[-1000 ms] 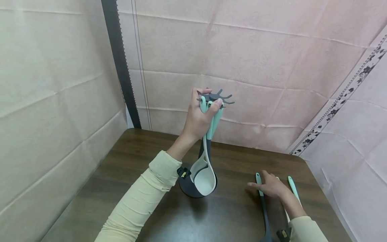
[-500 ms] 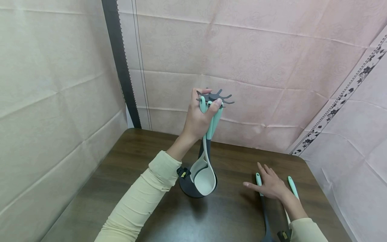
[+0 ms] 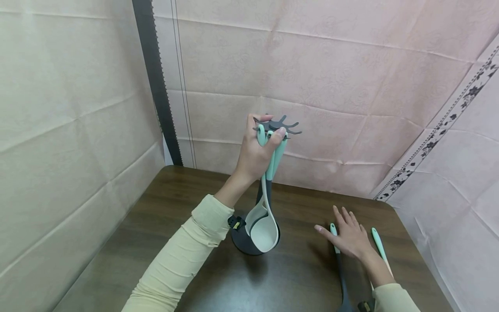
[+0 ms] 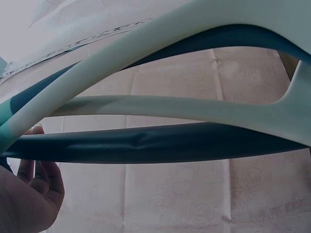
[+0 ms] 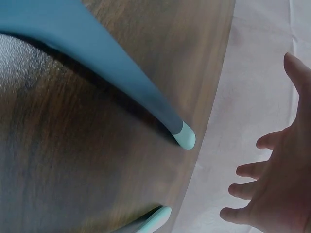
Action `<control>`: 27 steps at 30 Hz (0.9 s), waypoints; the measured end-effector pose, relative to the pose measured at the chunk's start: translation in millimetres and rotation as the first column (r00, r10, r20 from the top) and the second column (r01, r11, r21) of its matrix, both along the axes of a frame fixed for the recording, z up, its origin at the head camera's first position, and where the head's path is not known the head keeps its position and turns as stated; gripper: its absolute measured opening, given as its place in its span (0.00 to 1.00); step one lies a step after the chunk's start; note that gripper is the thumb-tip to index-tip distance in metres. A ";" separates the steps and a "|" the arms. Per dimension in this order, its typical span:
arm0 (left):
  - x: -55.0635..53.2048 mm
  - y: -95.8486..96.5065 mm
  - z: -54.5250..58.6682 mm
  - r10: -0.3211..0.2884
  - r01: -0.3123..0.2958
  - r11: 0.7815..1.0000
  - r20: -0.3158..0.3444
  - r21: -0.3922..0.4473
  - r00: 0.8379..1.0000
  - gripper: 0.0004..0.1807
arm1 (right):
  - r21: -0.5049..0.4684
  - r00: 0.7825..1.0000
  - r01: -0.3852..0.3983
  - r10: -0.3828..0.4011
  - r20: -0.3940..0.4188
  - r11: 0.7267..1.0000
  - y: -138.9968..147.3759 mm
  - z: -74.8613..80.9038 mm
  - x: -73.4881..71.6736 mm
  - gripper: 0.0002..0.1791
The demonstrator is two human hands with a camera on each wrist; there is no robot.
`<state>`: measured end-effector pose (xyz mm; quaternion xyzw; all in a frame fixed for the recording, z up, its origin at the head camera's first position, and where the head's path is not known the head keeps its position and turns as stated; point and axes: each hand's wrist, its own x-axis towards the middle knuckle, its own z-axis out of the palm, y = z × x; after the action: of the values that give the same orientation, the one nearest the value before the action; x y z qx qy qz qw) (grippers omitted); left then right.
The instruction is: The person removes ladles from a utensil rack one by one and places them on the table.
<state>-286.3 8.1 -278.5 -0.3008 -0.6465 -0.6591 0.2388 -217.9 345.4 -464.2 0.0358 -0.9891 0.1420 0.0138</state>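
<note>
Well, the left hand (image 3: 255,151) grips the stand (image 3: 277,125) (white utensils (image 3: 265,235) hanging)

Stand (image 3: 278,125): dark grey throughout. Hanging spoon (image 3: 265,237): off-white, with mint-green handle. Dark hanging utensil (image 3: 277,160): slate, handle mint green. Dark lying utensil (image 3: 341,271): slate, tipped mint green. Pale lying utensil (image 3: 378,241): mint-green handle, off-white shaft. Desk (image 3: 202,271): brown, streaked with darker grain. Sleeves (image 3: 171,262): plain pale yellow. Backdrop cloth (image 3: 319,78): pale pink, bears faint roses. Border (image 3: 448,116): white, patterned with black flowers.
</note>
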 end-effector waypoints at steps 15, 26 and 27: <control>4.2 -3.5 2.3 -0.051 0.051 0.999 0.030 0.001 0.998 0.35 | -0.035 0.995 -0.005 0.002 -0.100 0.999 -1.6 12.1 4.1 0.59; -13.8 -23.8 2.0 -0.169 0.161 0.985 -0.153 -0.062 0.974 0.39 | -0.059 0.983 -0.048 0.036 -0.180 0.997 -10.6 34.6 10.5 0.56; -15.5 -25.3 2.4 -0.154 0.144 0.987 -0.162 -0.072 0.975 0.38 | -0.063 0.981 -0.054 0.041 -0.189 0.997 -11.5 36.4 10.8 0.56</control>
<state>-301.8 -17.2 -276.1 -0.4098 -0.6192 -0.6280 0.2330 -207.1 333.9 -427.8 0.0723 -0.9769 0.1719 0.1048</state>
